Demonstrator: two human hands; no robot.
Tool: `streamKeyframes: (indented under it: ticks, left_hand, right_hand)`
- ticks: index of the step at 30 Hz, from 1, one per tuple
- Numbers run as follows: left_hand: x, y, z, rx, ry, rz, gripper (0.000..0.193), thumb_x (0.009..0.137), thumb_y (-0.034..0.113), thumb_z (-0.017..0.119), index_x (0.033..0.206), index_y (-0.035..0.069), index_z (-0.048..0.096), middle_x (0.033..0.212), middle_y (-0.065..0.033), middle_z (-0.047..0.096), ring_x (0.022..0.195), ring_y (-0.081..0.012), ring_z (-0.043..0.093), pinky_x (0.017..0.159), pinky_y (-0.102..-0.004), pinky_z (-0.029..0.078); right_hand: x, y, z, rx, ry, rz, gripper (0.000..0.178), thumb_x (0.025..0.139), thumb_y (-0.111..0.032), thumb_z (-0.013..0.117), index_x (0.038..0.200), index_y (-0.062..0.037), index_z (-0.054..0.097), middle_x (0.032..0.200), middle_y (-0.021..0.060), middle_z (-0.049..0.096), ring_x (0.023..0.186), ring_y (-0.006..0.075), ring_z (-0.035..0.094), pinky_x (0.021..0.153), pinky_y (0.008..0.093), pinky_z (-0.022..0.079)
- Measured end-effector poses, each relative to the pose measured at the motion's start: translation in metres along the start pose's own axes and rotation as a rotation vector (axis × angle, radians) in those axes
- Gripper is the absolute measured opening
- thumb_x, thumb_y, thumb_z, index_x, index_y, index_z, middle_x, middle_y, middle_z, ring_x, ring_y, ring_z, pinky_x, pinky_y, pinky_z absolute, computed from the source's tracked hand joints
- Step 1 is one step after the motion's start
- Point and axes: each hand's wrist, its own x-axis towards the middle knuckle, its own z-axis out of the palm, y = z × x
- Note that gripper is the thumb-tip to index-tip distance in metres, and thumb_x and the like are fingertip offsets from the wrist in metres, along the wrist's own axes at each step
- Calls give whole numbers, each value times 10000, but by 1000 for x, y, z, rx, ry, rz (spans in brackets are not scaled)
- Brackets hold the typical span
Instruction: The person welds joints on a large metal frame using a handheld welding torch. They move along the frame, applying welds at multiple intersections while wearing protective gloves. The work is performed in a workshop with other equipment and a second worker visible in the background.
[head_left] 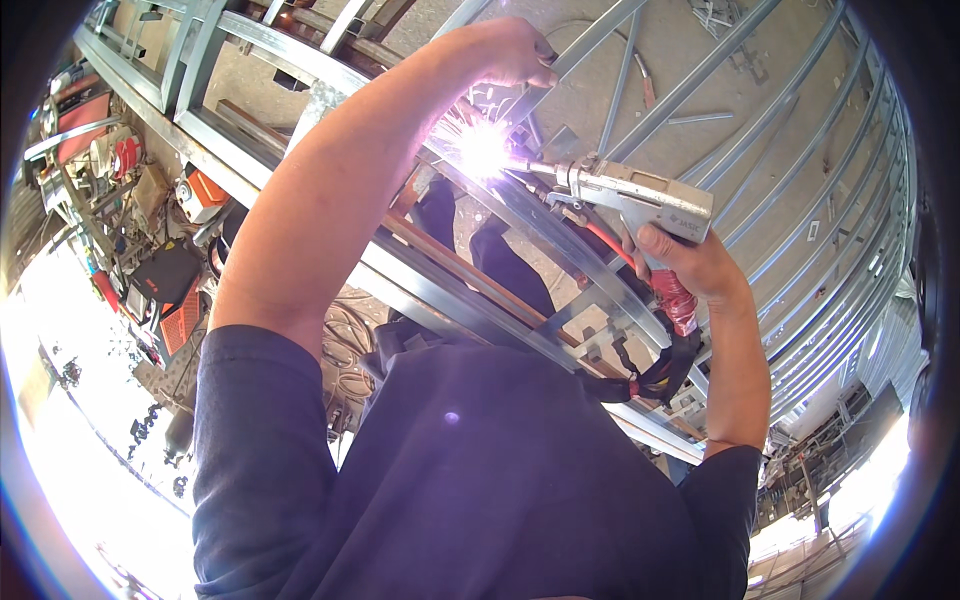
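My right hand (pixel 690 262) is wrapped round the red-taped handle of a handheld welding gun (pixel 640 195) with a boxy grey body. The gun's nozzle points left, and a bright white-violet welding glare (pixel 482 150) with sparks flares at its tip. That glare hides the spot on the metal frame (pixel 560 235) where the tip works. Beyond it, my left arm reaches across to the far side. There my left hand (pixel 512 55) has its fingers bent and closed at a slanting galvanized steel tube (pixel 590 42), just above the glare.
Long metal bars (pixel 800 150) curve across the right side. At the left lie an orange-and-white machine (pixel 202 192), a black case (pixel 165 272) and other clutter. A dark cable (pixel 665 375) hangs from the gun near my body. Coiled hose (pixel 348 345) lies below the frame.
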Motion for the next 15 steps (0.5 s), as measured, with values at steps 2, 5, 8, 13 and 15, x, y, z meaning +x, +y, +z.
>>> streamKeyframes:
  ticks: [2,5,8,13,15]
  left_hand:
    - [-1,2,-1,-7,-7,-10,572,872,361,793,1382,133,669,1216,-161,741,887,-250,725,893,-403,556]
    - [-2,2,-2,4,-19,-3,572,872,365,791,1381,135,670,1217,-160,741,888,-250,724,897,-405,554]
    - [-2,2,-2,24,-11,6,578,871,371,790,1382,129,668,1213,-164,741,914,-252,722,908,-407,550]
    - [-7,3,0,70,61,54,569,878,366,776,1373,107,668,1221,-179,733,1098,-315,706,983,-422,528]
    - [-11,9,1,104,72,18,552,890,363,758,1367,100,667,1235,-196,723,1174,-333,681,1037,-427,505]
  right_hand:
    - [-1,2,-1,-4,4,10,509,932,-361,787,1261,-4,635,889,32,669,724,128,626,640,309,550]
    - [-3,2,0,9,12,12,496,930,-357,791,1244,-4,641,900,34,671,725,130,625,641,309,549]
    - [-4,6,-1,-1,16,-3,508,929,-365,787,1260,-10,637,910,57,680,721,140,637,631,313,557]
    - [-19,17,-7,33,76,-43,599,907,-412,797,1316,-14,614,946,117,709,708,168,665,610,325,573]
    - [-36,20,-15,67,98,-25,521,931,-351,788,1279,1,624,967,108,713,737,166,648,664,328,563]
